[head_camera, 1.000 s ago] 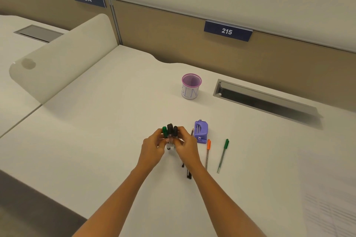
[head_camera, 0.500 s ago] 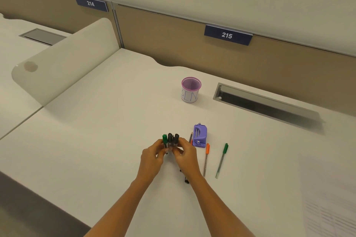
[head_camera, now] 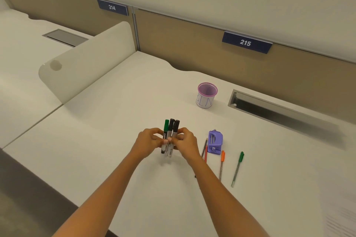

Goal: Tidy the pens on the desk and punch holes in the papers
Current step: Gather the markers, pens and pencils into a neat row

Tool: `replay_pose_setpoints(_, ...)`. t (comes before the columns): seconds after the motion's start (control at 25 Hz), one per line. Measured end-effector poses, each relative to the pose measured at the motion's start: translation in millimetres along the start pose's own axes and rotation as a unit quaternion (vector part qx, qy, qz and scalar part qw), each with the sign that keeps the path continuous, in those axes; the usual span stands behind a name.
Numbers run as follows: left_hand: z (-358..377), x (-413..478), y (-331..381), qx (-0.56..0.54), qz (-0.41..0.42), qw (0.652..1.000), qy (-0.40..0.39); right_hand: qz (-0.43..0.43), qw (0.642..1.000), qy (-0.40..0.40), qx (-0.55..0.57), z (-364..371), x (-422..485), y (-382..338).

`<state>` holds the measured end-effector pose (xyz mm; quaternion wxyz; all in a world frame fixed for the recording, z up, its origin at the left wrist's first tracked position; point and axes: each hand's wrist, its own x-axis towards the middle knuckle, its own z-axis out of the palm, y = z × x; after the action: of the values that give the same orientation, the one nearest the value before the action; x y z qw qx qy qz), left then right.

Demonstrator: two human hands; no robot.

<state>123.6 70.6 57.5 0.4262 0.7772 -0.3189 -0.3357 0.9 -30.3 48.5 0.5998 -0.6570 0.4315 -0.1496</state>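
Three markers [head_camera: 170,136], one green-capped and two black-capped, stood upright above the desk [head_camera: 107,132], pinched between our left hand [head_camera: 148,141] and right hand [head_camera: 185,141]. Right of that grip lay a purple hole punch [head_camera: 215,142], loose pens [head_camera: 222,163] and papers [head_camera: 341,221]; beyond it stood the pen cup [head_camera: 207,95].

A pen cup [head_camera: 207,95], a purple hole punch [head_camera: 215,142], an orange pen [head_camera: 222,164], a green pen [head_camera: 237,168] and papers [head_camera: 341,217] are being carried by the white desk [head_camera: 107,136].

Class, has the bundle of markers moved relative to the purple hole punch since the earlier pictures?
Yes: the markers shifted left, away from the hole punch.
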Motion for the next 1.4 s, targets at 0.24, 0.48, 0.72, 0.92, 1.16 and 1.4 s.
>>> replay_pose_setpoints(0.24, -70, 43, -23, 0.015, -0.056, 0.998, -0.02, 0.088, 0.994, 0.029, 0.05, 76, 34, -31)
replay_pose_setpoints(0.48, -141, 93, -57, 0.081, -0.077, 0.992, -0.05, 0.128, 0.989, 0.067, 0.009, 163, 74, -56)
replay_pose_setpoints(0.72, -173, 129, -67, 0.123, -0.079, 0.986, -0.078, 0.162, 0.982, 0.095, -0.031, 203, 106, -74)
replay_pose_setpoints(0.92, -176, 140, -72, 0.15, -0.074, 0.984, -0.066, 0.192, 0.971, 0.124, -0.066, 208, 120, -75)
replay_pose_setpoints(1.16, -175, 146, -74, 0.148, -0.073, 0.985, -0.051, 0.18, 0.963, 0.137, -0.146, 208, 127, -78)
replay_pose_setpoints(1.4, -167, 145, -77, 0.207, -0.021, 0.977, -0.049, 0.164, 0.963, 0.136, -0.165, 209, 128, -72)
